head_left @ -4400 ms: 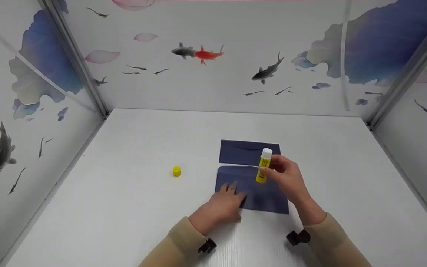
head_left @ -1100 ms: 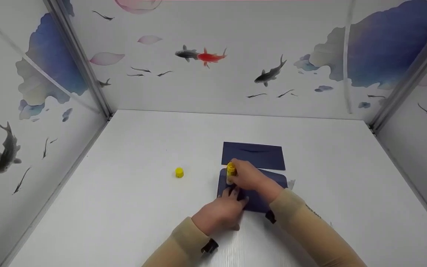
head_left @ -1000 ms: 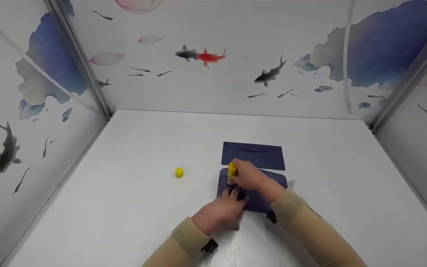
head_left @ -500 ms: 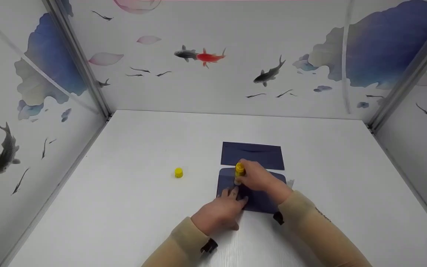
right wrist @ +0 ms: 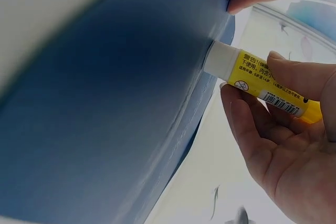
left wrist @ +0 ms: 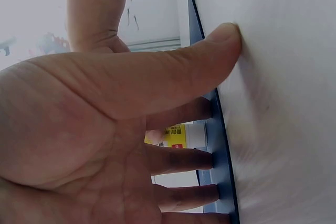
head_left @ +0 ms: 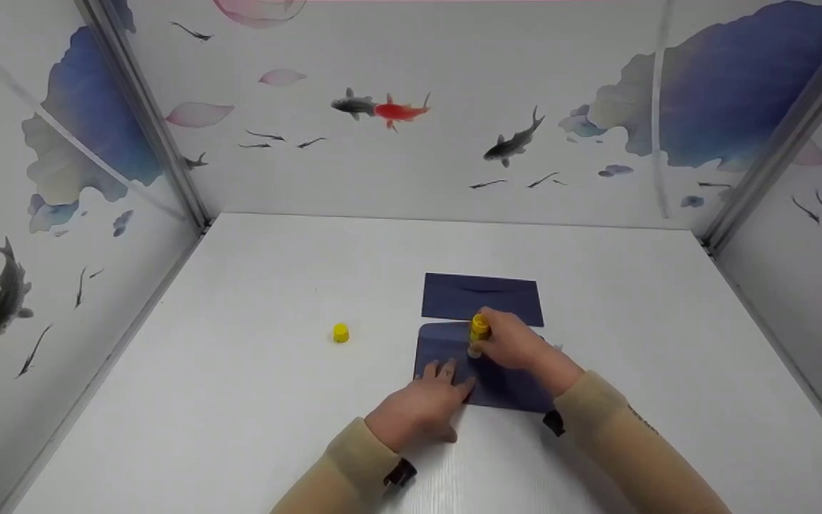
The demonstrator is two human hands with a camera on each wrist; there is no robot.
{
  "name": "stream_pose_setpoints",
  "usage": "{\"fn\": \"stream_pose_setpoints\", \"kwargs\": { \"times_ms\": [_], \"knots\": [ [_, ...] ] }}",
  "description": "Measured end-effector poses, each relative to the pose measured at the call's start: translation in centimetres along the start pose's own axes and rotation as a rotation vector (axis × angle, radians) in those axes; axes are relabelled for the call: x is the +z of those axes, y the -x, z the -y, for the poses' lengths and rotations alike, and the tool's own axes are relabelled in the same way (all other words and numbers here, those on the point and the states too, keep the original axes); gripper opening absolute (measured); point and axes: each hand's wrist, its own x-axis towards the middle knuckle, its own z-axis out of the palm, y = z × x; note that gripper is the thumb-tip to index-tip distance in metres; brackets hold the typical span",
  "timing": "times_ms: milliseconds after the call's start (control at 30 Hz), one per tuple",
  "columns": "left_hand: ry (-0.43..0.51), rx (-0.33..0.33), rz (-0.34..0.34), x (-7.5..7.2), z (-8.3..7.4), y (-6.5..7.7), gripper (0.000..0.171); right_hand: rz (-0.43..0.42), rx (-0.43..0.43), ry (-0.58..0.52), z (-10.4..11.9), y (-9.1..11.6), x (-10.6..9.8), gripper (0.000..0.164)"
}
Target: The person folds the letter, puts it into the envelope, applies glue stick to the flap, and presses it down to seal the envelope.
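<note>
My right hand (head_left: 514, 344) pinches a yellow glue stick (right wrist: 268, 82) between thumb and fingers. The stick is tipped white end down, and that end meets a dark blue sheet of paper (head_left: 504, 389) with rounded far corners. Faint pale streaks run along the sheet beside the stick in the right wrist view. With fingers spread, my left hand (head_left: 422, 405) presses its fingertips on the left part of the same sheet; its thumb (left wrist: 226, 35) lies over the white table by the near edge. The stick shows between the left fingers in the left wrist view.
Just beyond the sheet lies a second dark blue piece (head_left: 482, 296) with a slit-like line across it. A yellow cap (head_left: 340, 333) stands on the white table (head_left: 261, 385) to the left. Walls printed with fish enclose the table at the back and sides.
The glue stick, earlier held up with its white end on top, is now turned over onto the sheet. In the last second it has slid rightward along it. My left hand stays put.
</note>
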Motion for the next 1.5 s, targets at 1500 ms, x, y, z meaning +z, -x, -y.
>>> {"fn": "stream_pose_setpoints", "kwargs": {
  "times_ms": [1500],
  "knots": [
    [0.006, -0.007, 0.016, 0.0, -0.1, 0.1, 0.085, -0.016, 0.09, -0.015, -4.2, 3.4, -2.6, 0.023]
  ]
}}
